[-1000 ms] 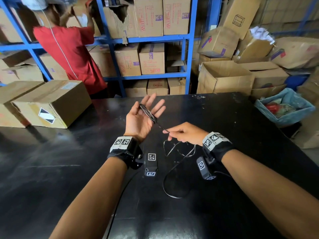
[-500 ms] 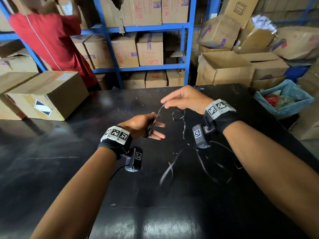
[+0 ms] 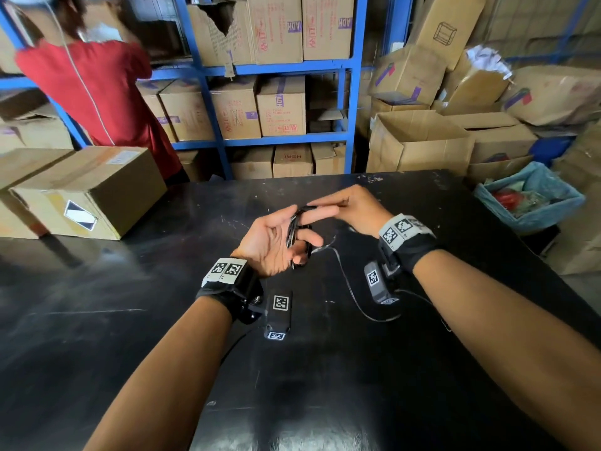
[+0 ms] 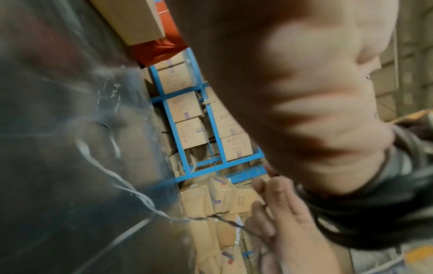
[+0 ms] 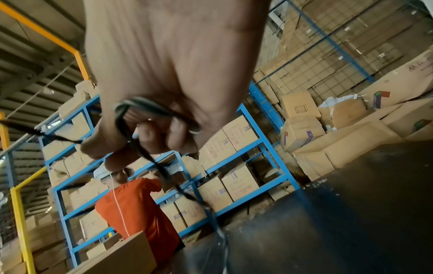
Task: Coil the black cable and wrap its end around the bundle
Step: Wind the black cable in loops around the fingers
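Note:
The thin black cable [image 3: 293,229] is partly wound into a small coil across the fingers of my left hand [image 3: 273,242], which is turned palm up above the black table [image 3: 130,320]; its thumb lies over the coil. My right hand [image 3: 351,206] reaches to the left fingertips and pinches the cable there; the right wrist view shows the cable [image 5: 140,148] looped through its curled fingers. The loose tail [image 3: 353,297] trails down onto the table under my right wrist, and the left wrist view shows that tail [image 4: 131,187] blurred.
A closed cardboard box [image 3: 87,190] sits on the table's far left. A blue-lined bin [image 3: 533,203] stands past the right edge. Behind the table are blue shelves [image 3: 353,92] of cartons, and a person in a red shirt [image 3: 97,86] works at them.
My right hand has come down from above and apart to meet the left fingertips. The left hand has turned palm up again, and less loose cable lies on the table.

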